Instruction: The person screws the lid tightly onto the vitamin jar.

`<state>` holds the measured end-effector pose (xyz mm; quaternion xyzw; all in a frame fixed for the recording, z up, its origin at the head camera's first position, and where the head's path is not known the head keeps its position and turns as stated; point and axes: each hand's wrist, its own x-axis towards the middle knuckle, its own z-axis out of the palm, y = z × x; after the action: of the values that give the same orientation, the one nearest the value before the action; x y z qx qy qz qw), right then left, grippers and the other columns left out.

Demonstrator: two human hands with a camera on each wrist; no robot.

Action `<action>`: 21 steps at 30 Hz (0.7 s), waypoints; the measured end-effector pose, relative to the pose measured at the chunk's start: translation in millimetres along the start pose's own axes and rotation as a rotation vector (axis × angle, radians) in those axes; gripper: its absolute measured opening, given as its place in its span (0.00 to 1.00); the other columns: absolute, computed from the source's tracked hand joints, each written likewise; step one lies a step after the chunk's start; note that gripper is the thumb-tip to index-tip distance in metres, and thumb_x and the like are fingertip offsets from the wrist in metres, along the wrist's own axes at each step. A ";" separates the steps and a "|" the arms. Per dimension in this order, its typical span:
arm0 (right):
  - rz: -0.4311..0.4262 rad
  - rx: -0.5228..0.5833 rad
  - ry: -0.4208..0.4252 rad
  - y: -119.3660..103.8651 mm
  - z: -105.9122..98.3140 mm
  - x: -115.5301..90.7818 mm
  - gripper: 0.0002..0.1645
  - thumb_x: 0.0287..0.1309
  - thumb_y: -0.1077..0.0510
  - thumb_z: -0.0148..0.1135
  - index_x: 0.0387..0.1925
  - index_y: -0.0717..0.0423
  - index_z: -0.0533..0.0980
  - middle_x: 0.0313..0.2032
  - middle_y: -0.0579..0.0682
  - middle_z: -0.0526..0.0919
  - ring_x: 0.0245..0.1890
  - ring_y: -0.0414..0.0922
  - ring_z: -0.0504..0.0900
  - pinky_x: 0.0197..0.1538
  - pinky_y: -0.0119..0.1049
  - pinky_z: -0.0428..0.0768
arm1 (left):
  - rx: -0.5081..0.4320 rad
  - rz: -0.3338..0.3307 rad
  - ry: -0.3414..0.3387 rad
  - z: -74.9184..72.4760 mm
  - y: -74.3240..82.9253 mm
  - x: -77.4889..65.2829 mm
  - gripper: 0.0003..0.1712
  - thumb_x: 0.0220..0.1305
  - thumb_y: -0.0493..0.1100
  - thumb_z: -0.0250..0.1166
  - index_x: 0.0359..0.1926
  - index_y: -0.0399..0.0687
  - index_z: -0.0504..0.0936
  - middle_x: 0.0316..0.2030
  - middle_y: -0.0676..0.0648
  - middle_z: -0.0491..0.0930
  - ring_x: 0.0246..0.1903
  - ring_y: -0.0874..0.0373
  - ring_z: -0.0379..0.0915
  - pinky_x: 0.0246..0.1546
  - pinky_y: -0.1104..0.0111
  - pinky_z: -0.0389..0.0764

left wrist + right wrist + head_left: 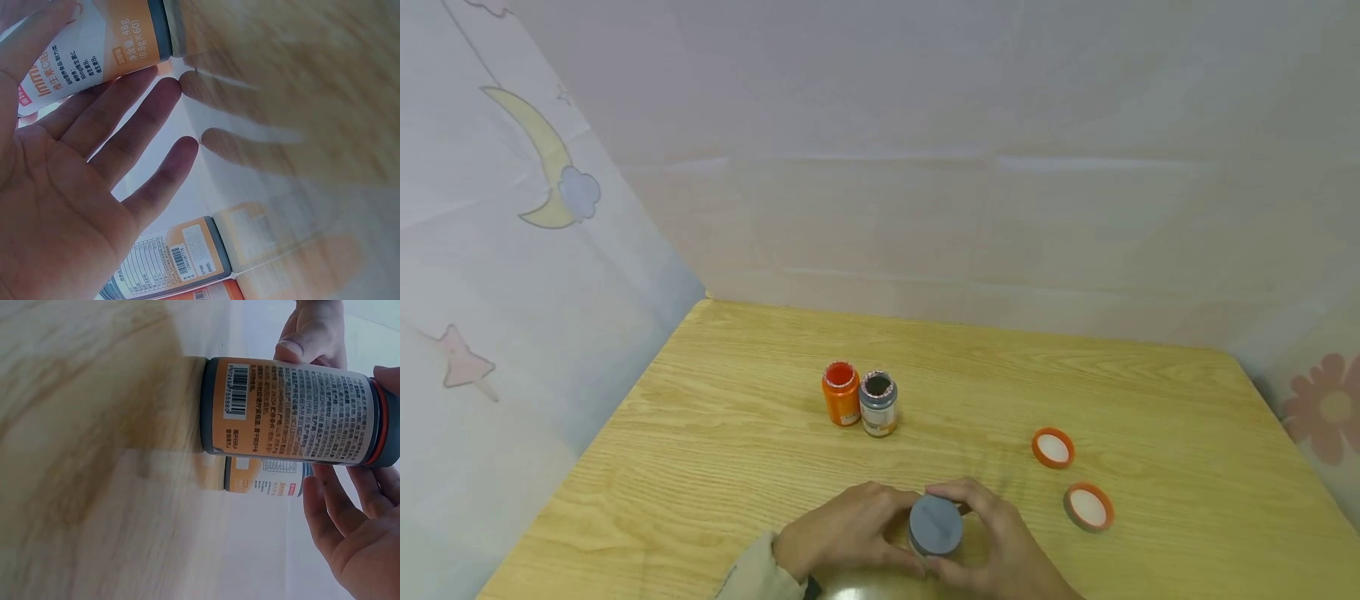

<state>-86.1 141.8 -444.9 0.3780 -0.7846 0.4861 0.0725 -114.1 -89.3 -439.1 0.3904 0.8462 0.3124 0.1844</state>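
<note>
A supplement bottle (pixel 936 527) with a grey screw cap stands upright at the near edge of the table. My left hand (pixel 857 529) holds its body from the left between thumb and fingers; in the left wrist view its lower fingers extend past the bottle (pixel 100 44). From the other side my right hand (pixel 996 537) grips the cap (pixel 390 425) by thumb and fingertips. A red-orange ring shows just under that cap. The label is white and orange with small print and a barcode.
Further back, an open orange bottle (pixel 841 396) and an open grey bottle (pixel 878 406) stand side by side, torn seal around their mouths. Right of the hands lie an orange cap (pixel 1052 448) and a grey-orange cap (pixel 1088 507), white insides up. Printed cloth walls surround the wooden table (pixel 700 467).
</note>
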 end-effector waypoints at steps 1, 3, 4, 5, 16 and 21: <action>0.004 0.000 0.008 -0.3 0.4 0.0 0.37 0.47 0.57 0.79 0.59 0.55 0.73 0.49 0.43 0.82 0.46 0.36 0.80 0.47 0.30 0.80 | -0.005 -0.001 -0.002 0.1 -0.1 0.1 0.30 0.59 0.60 0.69 0.60 0.57 0.78 0.54 0.63 0.82 0.51 0.75 0.75 0.54 0.75 0.77; 0.026 -0.001 0.024 -1.8 1.1 0.2 0.37 0.46 0.56 0.80 0.58 0.55 0.73 0.48 0.42 0.83 0.45 0.35 0.80 0.47 0.30 0.80 | -0.011 -0.003 -0.004 0.4 0.0 0.3 0.30 0.59 0.60 0.69 0.60 0.58 0.78 0.54 0.63 0.81 0.51 0.75 0.74 0.54 0.75 0.77; 0.043 0.002 0.031 -2.8 1.4 0.4 0.36 0.45 0.56 0.80 0.57 0.54 0.74 0.48 0.41 0.83 0.45 0.35 0.80 0.47 0.31 0.80 | -0.011 -0.003 -0.004 0.7 -0.1 0.6 0.29 0.60 0.60 0.69 0.60 0.58 0.78 0.54 0.63 0.81 0.50 0.75 0.74 0.54 0.75 0.77; 0.067 0.007 0.036 -4.1 1.8 0.6 0.36 0.45 0.55 0.81 0.56 0.53 0.74 0.47 0.40 0.83 0.45 0.35 0.80 0.47 0.31 0.80 | -0.015 -0.008 -0.003 1.0 -0.1 0.8 0.29 0.60 0.61 0.69 0.60 0.58 0.78 0.54 0.63 0.82 0.50 0.76 0.74 0.54 0.76 0.77; 0.170 -0.044 -0.020 -10.2 0.6 0.2 0.41 0.48 0.49 0.79 0.63 0.42 0.69 0.56 0.42 0.80 0.50 0.34 0.77 0.53 0.30 0.77 | 0.015 -0.018 0.015 3.5 -0.6 1.0 0.30 0.60 0.64 0.67 0.59 0.56 0.79 0.51 0.64 0.83 0.46 0.79 0.73 0.51 0.78 0.77; 0.023 -0.020 -0.047 -3.7 -1.8 0.8 0.39 0.50 0.57 0.77 0.64 0.51 0.71 0.56 0.46 0.82 0.56 0.37 0.79 0.61 0.25 0.74 | 0.034 0.003 0.020 2.9 -1.7 -0.1 0.32 0.59 0.61 0.70 0.61 0.53 0.77 0.50 0.62 0.83 0.44 0.79 0.73 0.49 0.80 0.76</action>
<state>-84.7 142.0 -441.0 0.3795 -0.7952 0.4700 0.0521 -113.3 -89.1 -442.4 0.3913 0.8526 0.3022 0.1690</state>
